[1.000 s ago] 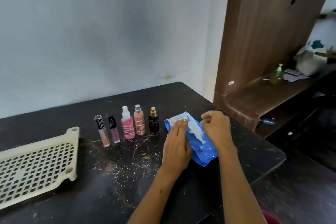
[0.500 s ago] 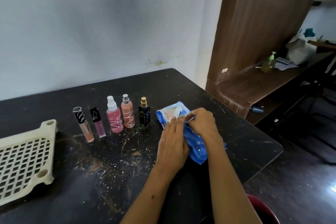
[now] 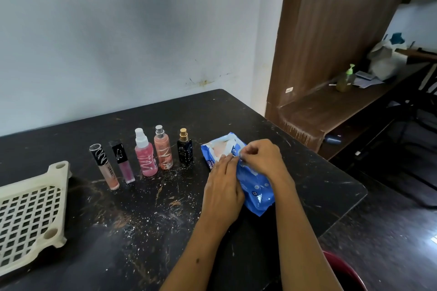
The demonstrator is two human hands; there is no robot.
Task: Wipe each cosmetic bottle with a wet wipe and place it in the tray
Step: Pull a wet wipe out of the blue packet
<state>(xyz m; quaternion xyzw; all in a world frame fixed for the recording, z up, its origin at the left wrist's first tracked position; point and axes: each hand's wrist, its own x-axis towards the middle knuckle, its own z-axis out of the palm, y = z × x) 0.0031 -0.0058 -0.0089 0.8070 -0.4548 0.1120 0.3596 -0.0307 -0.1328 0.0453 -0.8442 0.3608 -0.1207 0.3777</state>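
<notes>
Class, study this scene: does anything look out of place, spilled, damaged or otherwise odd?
Yes. White specks and brownish smears litter the black table in front of the bottles, like spilled debris. The tray lies empty, overhanging the picture's left edge. The five bottles stand upright in a row, nothing toppled.

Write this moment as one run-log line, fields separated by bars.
step: getting wipe | left hand: flat on wipe pack | right hand: pinching at pack opening | bottles: five standing, unwiped | tray: no bottles
</notes>
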